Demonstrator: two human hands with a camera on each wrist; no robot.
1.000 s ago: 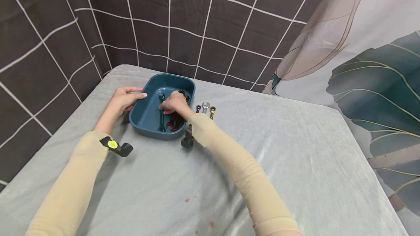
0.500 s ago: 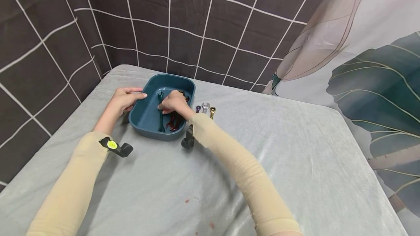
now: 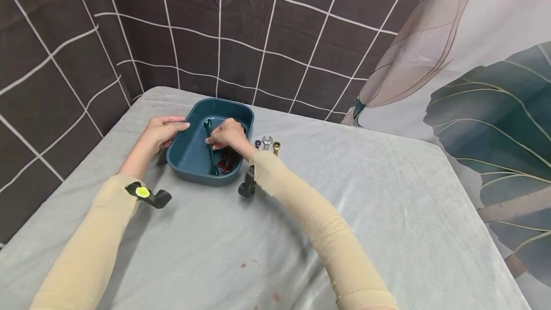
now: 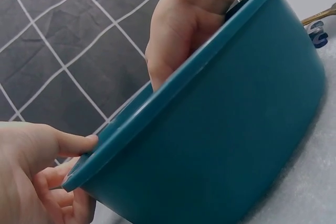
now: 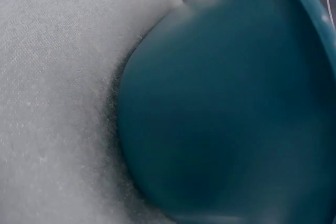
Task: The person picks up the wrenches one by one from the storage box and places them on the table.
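Observation:
A blue-green plastic tub (image 3: 186, 159) sits on the cloth-covered table. My left hand (image 3: 158, 133) holds its left rim, with the thumb over the edge and the fingers outside; the left wrist view shows this grip on the tub wall (image 4: 210, 129). Inside the tub, my right hand (image 3: 229, 134) pinches a dark green wrench (image 3: 211, 157) around its middle. The wrench lies lengthwise, slightly slanted. Red wrenches (image 3: 225, 160) lie beside it, partly under my right hand. In the right wrist view, the tub's outer wall (image 5: 226, 103) hides the hand and wrench.
Just right of the tub, a purple wrench (image 3: 258, 144), a silver wrench (image 3: 267, 141) and a gold wrench (image 3: 277, 147) lie side by side, partly behind the right forearm. A dark grid-patterned cloth (image 3: 245, 56) hangs behind the table.
The green wrench's far end has swung slightly left, with my right hand still on it. My left hand keeps its hold on the rim. The head view has shifted a little.

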